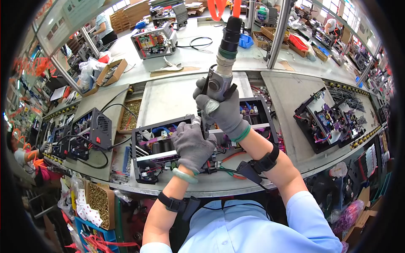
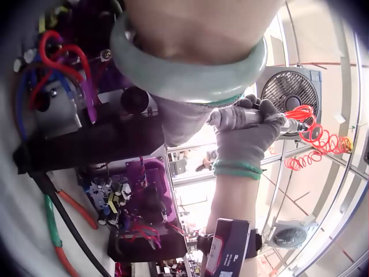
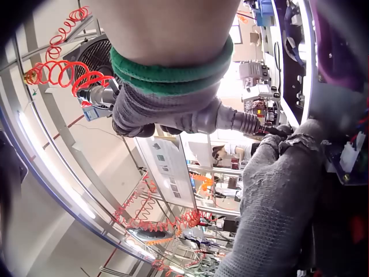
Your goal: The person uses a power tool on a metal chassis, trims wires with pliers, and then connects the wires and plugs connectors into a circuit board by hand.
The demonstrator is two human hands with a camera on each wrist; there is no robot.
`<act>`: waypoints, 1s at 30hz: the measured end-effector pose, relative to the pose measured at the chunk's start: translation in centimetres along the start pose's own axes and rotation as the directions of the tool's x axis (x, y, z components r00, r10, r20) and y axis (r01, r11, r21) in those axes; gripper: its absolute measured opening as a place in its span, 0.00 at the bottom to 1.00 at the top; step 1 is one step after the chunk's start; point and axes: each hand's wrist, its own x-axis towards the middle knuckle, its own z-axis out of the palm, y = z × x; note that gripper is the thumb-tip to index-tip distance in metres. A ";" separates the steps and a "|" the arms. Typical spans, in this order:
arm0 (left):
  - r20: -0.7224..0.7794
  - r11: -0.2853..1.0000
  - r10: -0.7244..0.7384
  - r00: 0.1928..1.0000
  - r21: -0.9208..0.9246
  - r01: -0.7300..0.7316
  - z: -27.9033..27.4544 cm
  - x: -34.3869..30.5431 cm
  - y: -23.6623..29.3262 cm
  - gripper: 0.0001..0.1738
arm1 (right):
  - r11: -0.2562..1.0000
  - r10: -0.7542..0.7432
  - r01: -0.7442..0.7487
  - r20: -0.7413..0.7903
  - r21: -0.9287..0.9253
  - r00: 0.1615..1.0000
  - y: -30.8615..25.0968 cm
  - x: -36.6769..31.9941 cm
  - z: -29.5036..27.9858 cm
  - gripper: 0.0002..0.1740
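My gloved right hand [image 1: 223, 111] grips the body of an air screwdriver [image 1: 220, 82], held upright over an open black chassis [image 1: 134, 145] with purple boards and wiring. My gloved left hand [image 1: 192, 143] lies on the chassis's middle bar, just left of the tool's lower end. In the right wrist view, the left hand's thumb and finger [image 3: 274, 144] pinch around the dark bit [image 3: 268, 130] below the tool's ribbed nose; whether a screw sits there is hidden. The left wrist view shows the right hand [image 2: 245, 141] wrapped round the tool [image 2: 239, 118].
A second chassis with a vented black panel [image 1: 101, 126] stands left, its black cables looping toward the middle. Another open unit [image 1: 325, 120] stands right, beside a bundle of grey cables [image 1: 348, 99]. Behind are an opened device [image 1: 154, 42] and parts boxes. Red and green cables [image 1: 232, 158] lie near the front.
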 end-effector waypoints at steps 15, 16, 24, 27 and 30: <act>-0.141 0.997 0.075 0.987 0.003 -0.075 1.1 0.0 -0.6 0.19 | 0.983 -0.016 0.028 0.069 -0.183 0.997 0.4 -0.4 0.5 0.18; -0.131 0.996 0.086 0.988 -0.005 -0.087 1.2 0.0 -0.7 0.19 | 0.988 -0.010 0.020 0.067 -0.156 0.998 0.5 -0.4 0.6 0.18; -0.090 0.998 0.051 0.995 -0.038 -0.055 0.7 0.1 -0.5 0.21 | 0.982 -0.007 0.021 0.080 -0.185 0.997 0.6 -0.1 0.6 0.19; -0.100 0.998 0.058 0.993 -0.011 -0.059 0.9 0.0 -0.6 0.22 | 0.981 -0.031 0.043 0.066 -0.187 0.997 0.6 -0.2 0.7 0.20; -0.116 0.998 0.067 0.991 0.009 -0.067 1.5 0.0 -0.8 0.23 | 0.969 -0.027 0.042 0.065 -0.242 0.997 0.7 -0.2 0.5 0.20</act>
